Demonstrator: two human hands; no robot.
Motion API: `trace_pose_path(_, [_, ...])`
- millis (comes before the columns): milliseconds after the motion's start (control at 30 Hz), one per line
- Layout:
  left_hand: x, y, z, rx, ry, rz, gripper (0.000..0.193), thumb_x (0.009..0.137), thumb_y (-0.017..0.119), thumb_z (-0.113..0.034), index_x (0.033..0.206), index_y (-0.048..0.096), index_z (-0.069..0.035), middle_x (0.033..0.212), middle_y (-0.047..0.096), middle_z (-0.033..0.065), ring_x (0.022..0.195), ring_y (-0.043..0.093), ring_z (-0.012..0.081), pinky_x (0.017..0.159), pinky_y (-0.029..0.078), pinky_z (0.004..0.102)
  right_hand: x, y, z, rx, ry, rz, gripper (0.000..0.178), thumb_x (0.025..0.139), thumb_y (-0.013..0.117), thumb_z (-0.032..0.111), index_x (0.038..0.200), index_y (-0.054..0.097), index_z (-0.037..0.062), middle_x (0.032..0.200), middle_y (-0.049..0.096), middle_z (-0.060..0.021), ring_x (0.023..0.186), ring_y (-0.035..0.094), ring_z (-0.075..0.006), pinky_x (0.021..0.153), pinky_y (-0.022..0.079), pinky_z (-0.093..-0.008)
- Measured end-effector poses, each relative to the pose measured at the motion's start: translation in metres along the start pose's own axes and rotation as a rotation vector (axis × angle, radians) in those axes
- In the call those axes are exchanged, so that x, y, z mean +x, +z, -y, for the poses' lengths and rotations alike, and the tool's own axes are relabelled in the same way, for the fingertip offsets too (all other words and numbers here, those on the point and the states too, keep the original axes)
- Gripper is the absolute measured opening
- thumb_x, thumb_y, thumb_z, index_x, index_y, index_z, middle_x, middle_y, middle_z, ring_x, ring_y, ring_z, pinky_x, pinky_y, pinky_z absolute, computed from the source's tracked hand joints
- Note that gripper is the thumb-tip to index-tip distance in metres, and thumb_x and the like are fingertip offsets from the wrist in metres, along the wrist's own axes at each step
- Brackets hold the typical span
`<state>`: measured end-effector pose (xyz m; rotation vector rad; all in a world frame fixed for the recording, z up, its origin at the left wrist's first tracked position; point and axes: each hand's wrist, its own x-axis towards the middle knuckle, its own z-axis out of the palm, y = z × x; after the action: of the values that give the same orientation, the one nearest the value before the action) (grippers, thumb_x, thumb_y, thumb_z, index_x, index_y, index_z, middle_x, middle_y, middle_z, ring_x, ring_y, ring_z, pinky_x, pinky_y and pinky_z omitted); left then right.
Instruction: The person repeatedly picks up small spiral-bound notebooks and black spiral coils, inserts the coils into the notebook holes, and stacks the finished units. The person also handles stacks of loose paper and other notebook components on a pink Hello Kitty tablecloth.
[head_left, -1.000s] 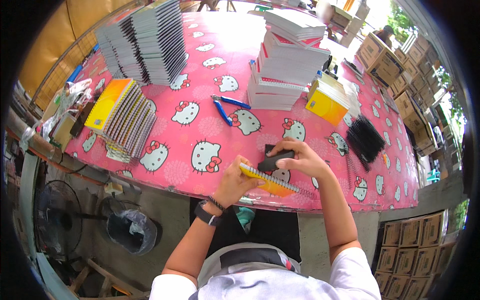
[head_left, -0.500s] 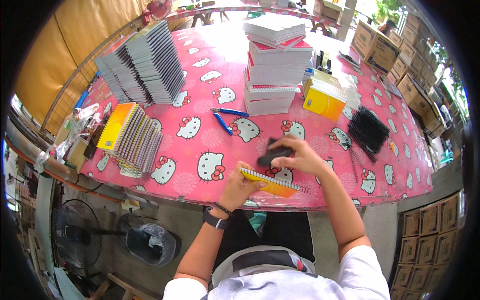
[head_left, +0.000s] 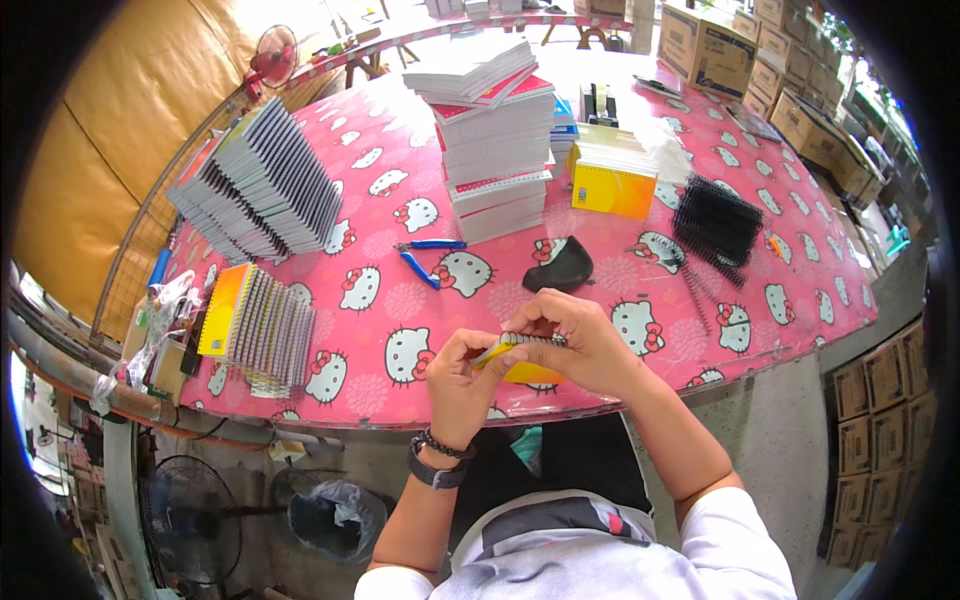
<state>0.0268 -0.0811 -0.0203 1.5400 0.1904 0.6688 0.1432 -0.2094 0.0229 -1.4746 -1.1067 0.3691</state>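
Observation:
Near the table's front edge I hold a small yellow spiral notebook point(head_left: 530, 373), its coil along the upper side. My left hand point(head_left: 462, 378) is closed round its left end. My right hand point(head_left: 578, 345) pinches the coiled edge, covering most of the coil. Just beyond my hands a dark, curved block-like tool point(head_left: 560, 265) lies on the table. Farther left are blue-handled cutting pliers point(head_left: 432, 262), spread apart. A bundle of black spiral coils point(head_left: 716, 225) lies to the right, with a loose coil point(head_left: 697, 292) beside it.
Finished-looking yellow spiral notebooks point(head_left: 258, 330) are stacked at left, before taller piles of bound notebooks point(head_left: 270, 185). A high stack of unbound pages point(head_left: 495, 150) stands mid-table, with yellow-covered booklets point(head_left: 613, 185) right of it. A lined bin point(head_left: 338, 520) and fan point(head_left: 190, 520) stand below.
My right hand has let go of the dark tool, which now lies on the table. It has moved to the notebook's coil, beside my left hand. The view has shifted.

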Motion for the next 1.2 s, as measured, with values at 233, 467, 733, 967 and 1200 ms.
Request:
trace_pose_path(233, [-0.005,-0.005,-0.016,0.079,0.078,0.047,0.018,0.08,0.073,-0.008,0.09,0.061,0.0,0.084,0.062,0.0026,0.075,0.057,0.0068,0.065,0.048,0.0225,0.0,0.003,0.008,-0.019,-0.114,0.047,0.025,0.074,0.077,0.01,0.091,0.06,0.0039,0.078,0.051,-0.0022,0.068,0.049,-0.0115,0.06,0.041,-0.0267])
trace_pose_path(467, [-0.004,-0.017,-0.017,0.213,0.224,0.094,0.017,0.077,0.074,-0.004,0.087,0.061,0.0,0.085,0.059,0.0059,0.077,0.056,0.0115,0.068,0.045,0.0243,-0.002,0.01,0.015,-0.015,-0.111,0.076,0.025,0.074,0.077,0.013,0.088,0.058,0.0031,0.077,0.046,-0.0045,0.068,0.046,-0.0149,0.06,0.04,-0.0282])
trace_pose_path(733, [-0.006,-0.02,-0.018,0.084,0.21,0.084,0.015,0.073,0.073,0.001,0.085,0.063,0.0,0.083,0.061,0.0073,0.075,0.061,0.0148,0.067,0.05,0.0252,-0.003,0.011,0.019,-0.049,-0.145,0.073,0.024,0.075,0.077,0.015,0.086,0.059,0.0042,0.077,0.047,-0.0049,0.066,0.048,-0.0161,0.06,0.041,-0.0284])
trace_pose_path(967, [-0.009,-0.027,-0.018,0.218,0.246,0.151,0.019,0.078,0.074,-0.004,0.09,0.061,0.0,0.091,0.059,0.006,0.083,0.055,0.0107,0.072,0.045,0.0239,-0.004,0.015,0.02,-0.059,-0.153,0.073,0.025,0.075,0.077,0.016,0.087,0.059,0.0034,0.075,0.049,-0.0067,0.067,0.051,-0.0186,0.059,0.043,-0.0303])
trace_pose_path(1200, [-0.016,-0.029,-0.012,0.021,0.089,0.059,0.016,0.078,0.073,-0.004,0.09,0.062,-0.001,0.085,0.062,0.0037,0.078,0.057,0.0081,0.068,0.048,0.0232,-0.003,0.026,0.021,-0.235,-0.275,0.026,0.022,0.078,0.07,0.012,0.091,0.058,0.0004,0.078,0.054,-0.0126,0.069,0.054,-0.0294,0.062,0.045,-0.035])
